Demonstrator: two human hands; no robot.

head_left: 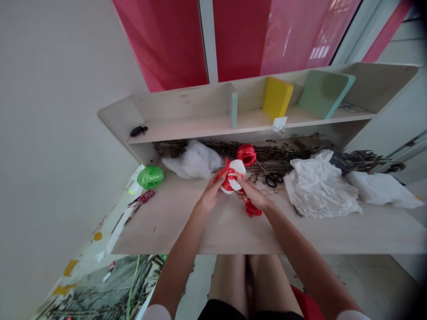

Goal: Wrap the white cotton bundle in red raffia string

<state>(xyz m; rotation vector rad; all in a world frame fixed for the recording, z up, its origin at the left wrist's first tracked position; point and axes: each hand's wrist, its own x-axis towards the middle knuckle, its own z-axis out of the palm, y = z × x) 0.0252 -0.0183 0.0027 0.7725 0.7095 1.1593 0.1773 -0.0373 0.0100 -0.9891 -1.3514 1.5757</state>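
Above the middle of the desk, my left hand (pixel 213 189) and my right hand (pixel 248 189) both grip a white piece wrapped with red plastic ribbon (pixel 230 180). My left fingers close on its left side, and my right thumb presses on the right. A loose red tail (pixel 252 209) hangs below my right hand. Just behind sits a ball of red plastic twine (pixel 247 154). Black-handled scissors (pixel 274 179) lie to the right of it. Left of my hands rests a heap of white stuffing fluff (pixel 195 160).
A green twine ball (pixel 150 177) and a red-and-white cord bundle (pixel 145 196) lie at the desk's left. Crumpled white paper (pixel 322 186) covers the right side. Dry twigs (pixel 213 146) line the back under a shelf (pixel 190 126) with yellow and green dividers. More twigs (pixel 100 293) lie on the floor.
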